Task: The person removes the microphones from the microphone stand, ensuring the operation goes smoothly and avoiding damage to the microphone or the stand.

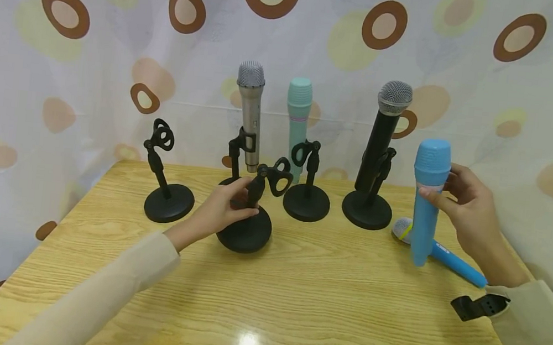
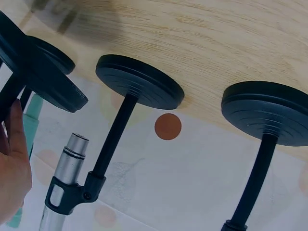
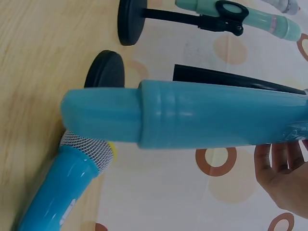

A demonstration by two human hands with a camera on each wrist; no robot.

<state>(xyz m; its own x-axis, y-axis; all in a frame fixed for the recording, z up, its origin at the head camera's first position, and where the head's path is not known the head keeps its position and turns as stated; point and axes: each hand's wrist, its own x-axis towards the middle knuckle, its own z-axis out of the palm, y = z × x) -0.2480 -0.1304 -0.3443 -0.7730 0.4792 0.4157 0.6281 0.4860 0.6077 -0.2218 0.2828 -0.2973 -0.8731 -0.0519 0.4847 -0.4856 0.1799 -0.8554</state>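
My left hand (image 1: pixel 215 211) grips the upright of a black microphone stand (image 1: pixel 246 235), thumb and fingers around it just below the clip. That clip is unfilled, and the stand's round base looks tilted in the left wrist view. On the right, my right hand (image 1: pixel 477 219) holds a light blue microphone (image 1: pixel 423 225) nearly upright, head at the top, thumb on the near side. Its tail end points at the camera side in the right wrist view. Behind it a brighter blue microphone (image 1: pixel 459 263) with a silver mesh head and yellow ring lies on the table.
At the back, a silver microphone (image 1: pixel 252 103), a mint microphone (image 1: pixel 300 101) and a black microphone (image 1: pixel 379 143) sit in black stands. A stand with an unfilled clip (image 1: pixel 166 202) is at the left. A patterned curtain (image 1: pixel 206 71) hangs behind the wooden table (image 1: pixel 303 308).
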